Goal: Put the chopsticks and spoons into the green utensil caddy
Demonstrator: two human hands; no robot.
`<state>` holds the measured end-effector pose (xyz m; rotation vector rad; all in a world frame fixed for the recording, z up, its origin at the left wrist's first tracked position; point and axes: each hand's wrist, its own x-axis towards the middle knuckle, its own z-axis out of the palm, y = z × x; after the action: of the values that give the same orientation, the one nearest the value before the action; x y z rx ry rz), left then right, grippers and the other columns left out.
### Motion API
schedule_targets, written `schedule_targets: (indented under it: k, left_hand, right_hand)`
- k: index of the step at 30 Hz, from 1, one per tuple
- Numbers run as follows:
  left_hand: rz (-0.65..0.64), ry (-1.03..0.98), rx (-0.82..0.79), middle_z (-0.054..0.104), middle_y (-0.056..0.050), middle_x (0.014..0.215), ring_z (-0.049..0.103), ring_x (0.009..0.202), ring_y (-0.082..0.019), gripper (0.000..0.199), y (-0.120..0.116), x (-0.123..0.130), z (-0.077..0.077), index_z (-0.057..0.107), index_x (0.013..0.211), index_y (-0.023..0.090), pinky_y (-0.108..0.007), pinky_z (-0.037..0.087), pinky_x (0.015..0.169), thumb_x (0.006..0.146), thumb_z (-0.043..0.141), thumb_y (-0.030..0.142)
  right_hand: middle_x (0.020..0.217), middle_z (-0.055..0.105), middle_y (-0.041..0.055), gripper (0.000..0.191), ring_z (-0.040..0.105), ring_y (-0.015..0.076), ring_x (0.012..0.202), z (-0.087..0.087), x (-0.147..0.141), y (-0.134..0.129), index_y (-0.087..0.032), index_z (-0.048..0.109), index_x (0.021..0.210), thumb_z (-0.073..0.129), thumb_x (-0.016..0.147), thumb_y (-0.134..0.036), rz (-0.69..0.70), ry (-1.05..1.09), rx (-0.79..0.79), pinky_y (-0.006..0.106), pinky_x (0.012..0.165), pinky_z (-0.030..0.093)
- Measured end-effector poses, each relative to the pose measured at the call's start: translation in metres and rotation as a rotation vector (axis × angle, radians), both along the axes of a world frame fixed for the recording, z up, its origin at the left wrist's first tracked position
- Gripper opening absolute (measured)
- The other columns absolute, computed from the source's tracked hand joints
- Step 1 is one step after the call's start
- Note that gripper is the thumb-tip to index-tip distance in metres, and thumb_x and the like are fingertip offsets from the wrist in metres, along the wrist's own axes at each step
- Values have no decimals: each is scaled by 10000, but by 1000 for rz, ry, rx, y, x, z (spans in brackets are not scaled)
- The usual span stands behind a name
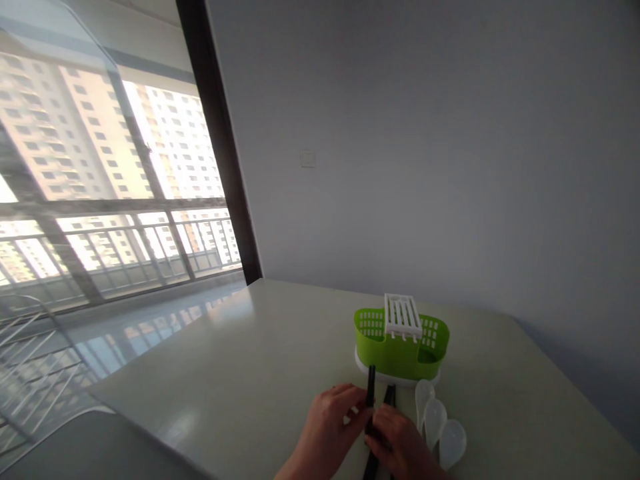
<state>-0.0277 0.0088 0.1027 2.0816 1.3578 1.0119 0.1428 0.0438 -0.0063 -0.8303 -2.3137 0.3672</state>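
My left hand (336, 421) pinches a dark, slim stick-like bundle (371, 385), which points up and away from me. Close beside it on the right, my right hand (400, 437) has its fingers closed round the lower part of the same bundle. More black sticks (389, 395) lie on the table under and between the hands. Right of my right hand are several white spoons (435, 417), bowls pointing away. Just beyond the hands stands a green basket (400, 357) on a white base, with a white slotted rack (403, 315) across its middle.
The pale table (225, 373) reaches back to a grey wall (400, 147). A grey chair back (100, 447) is at the lower left, with a metal rack (35, 367) behind it. Large windows stand on the left.
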Motion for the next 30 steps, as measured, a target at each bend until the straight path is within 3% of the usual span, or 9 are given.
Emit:
schedule_targets:
  k: [5, 8, 10, 13, 18, 25, 30]
  left_hand:
    - [88, -178, 138, 669, -17, 835, 606, 668, -99, 182, 25, -21, 51, 672, 864, 185, -171, 494, 594, 810, 535, 292]
    - [156, -261, 275, 680, -19, 873, 623, 688, -110, 224, 58, -26, 80, 672, 934, 188, -189, 513, 626, 792, 562, 322]
    - [170, -267, 317, 685, -17, 859, 627, 688, -113, 240, 86, -22, 88, 672, 947, 186, -193, 513, 631, 789, 559, 327]
    - [143, -166, 298, 691, -14, 829, 628, 716, -119, 221, 130, -5, 83, 676, 915, 178, -186, 493, 644, 787, 542, 298]
    - [144, 201, 172, 684, -9, 760, 613, 730, -126, 185, 180, 22, 55, 677, 820, 164, -189, 442, 654, 768, 533, 268]
    - [141, 378, 96, 675, -27, 752, 606, 719, -138, 180, 201, 36, 37, 680, 795, 152, -203, 422, 643, 764, 530, 247]
    - [176, 515, 88, 673, -66, 915, 597, 888, -201, 190, 201, 40, 32, 676, 858, 201, -269, 431, 729, 778, 510, 244]
  right_hand:
    - [802, 599, 5, 288, 564, 184, 753, 8, 13, 6, -220, 498, 1118, 523, 835, -169, -99, 9, 45, 342, 774, 427]
    - [863, 613, 18, 257, 569, 195, 811, 8, 20, 10, -237, 509, 1105, 496, 859, -164, -161, 0, 137, 372, 828, 400]
    - [863, 616, 20, 224, 567, 202, 818, 6, 22, 12, -243, 531, 1060, 484, 861, -152, -184, -22, 184, 374, 815, 395]
    - [809, 610, 10, 184, 561, 199, 767, 2, 23, 15, -246, 553, 982, 466, 860, -138, -195, -59, 221, 354, 747, 399]
    - [751, 600, 3, 171, 552, 188, 713, -5, 22, 21, -238, 561, 914, 422, 879, -145, -200, -89, 275, 334, 703, 380]
    - [699, 593, 5, 157, 540, 183, 667, -6, 15, 23, -234, 565, 870, 421, 879, -170, -216, -127, 304, 317, 667, 360]
    - [689, 586, 1, 152, 532, 177, 660, -2, 12, 21, -236, 560, 856, 424, 873, -170, -219, -124, 293, 307, 666, 346]
